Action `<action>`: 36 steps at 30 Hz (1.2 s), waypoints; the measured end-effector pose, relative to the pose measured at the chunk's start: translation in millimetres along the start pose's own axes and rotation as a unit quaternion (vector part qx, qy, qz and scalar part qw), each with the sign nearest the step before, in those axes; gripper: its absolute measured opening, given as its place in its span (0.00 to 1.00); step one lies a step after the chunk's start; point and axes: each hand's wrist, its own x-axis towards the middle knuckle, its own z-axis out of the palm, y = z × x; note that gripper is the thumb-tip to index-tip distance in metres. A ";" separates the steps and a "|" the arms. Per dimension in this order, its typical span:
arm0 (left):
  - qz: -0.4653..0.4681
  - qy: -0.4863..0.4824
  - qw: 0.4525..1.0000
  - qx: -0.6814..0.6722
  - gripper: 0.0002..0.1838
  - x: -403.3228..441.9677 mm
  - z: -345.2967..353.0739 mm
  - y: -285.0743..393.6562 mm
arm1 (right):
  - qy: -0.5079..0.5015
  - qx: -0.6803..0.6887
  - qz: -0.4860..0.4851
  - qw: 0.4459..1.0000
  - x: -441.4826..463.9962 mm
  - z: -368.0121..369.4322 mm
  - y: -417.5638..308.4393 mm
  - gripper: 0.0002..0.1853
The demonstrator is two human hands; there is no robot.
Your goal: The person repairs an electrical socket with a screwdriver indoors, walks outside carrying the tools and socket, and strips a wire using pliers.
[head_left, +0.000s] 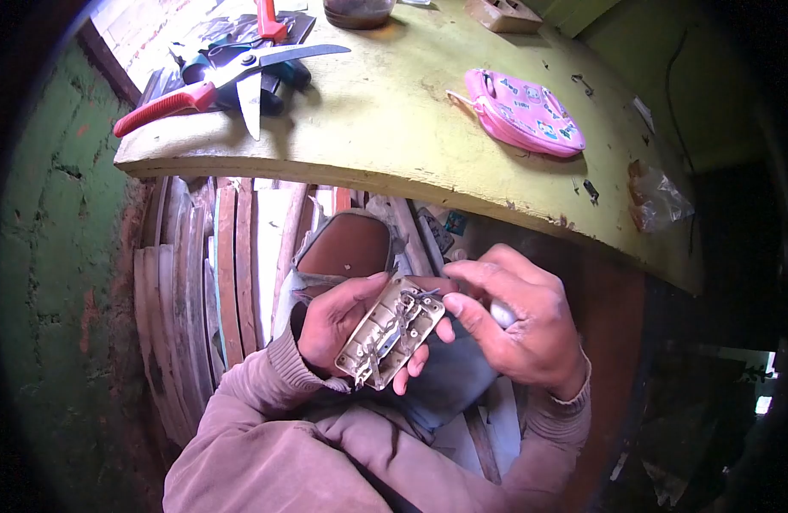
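Cradling: our left hand (330, 331) grips the casing (390, 335), insides facing us.
Casing: on our side of the desk (385, 111), slanting lengthwise from lower left to upper right.
Upper end: our right hand (533, 329) beside it, curled around something pale (502, 314).

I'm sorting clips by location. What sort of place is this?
Probably a makeshift workshop: red-handled shears lie on a worn yellow table, and wooden boards are stacked near a green wall.

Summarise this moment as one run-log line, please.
left hand: holding open casing | right hand: beside casing, holding pale object | tabletop: red-handled shears, pink pouch
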 end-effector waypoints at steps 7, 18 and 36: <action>0.000 0.015 0.998 0.066 0.31 -5.1 -1.7 -1.5 | -0.039 0.059 -0.046 0.996 7.5 8.9 1.1 0.07; -0.008 0.065 0.996 0.063 0.29 -5.0 2.3 -3.3 | -0.016 0.065 -0.040 0.997 8.2 12.2 -1.6 0.07; 0.057 0.027 0.992 0.109 0.36 2.9 -3.0 -13.7 | 0.251 0.348 -0.205 0.880 -71.1 -29.4 -40.9 0.23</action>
